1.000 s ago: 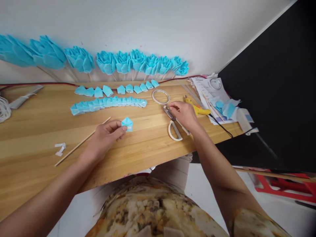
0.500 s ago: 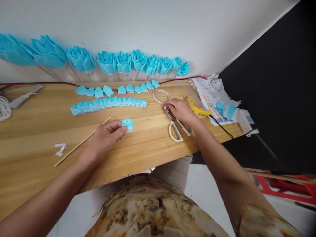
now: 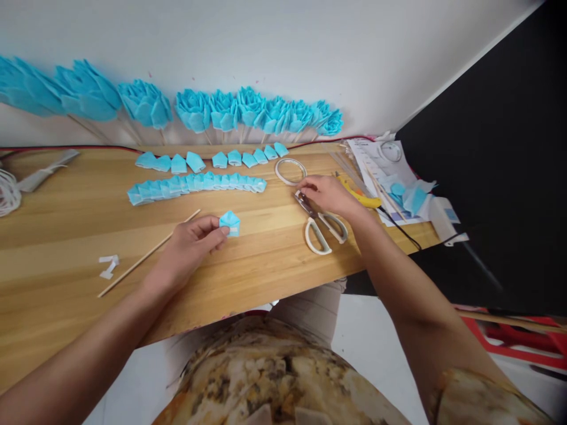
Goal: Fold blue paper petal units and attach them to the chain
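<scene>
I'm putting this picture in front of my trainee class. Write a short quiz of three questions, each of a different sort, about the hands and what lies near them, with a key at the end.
1. Multiple choice: what does the left hand hold?
a) a wooden stick
b) a small folded blue piece
c) a yellow glue gun

2. True or false: the handles of the scissors lie nearer the person's body than the blades do.

3. Fill in the missing word: of the two hands, the white ring on the table lies closer to the ____ one.

Key: 1 b; 2 true; 3 right.
</scene>
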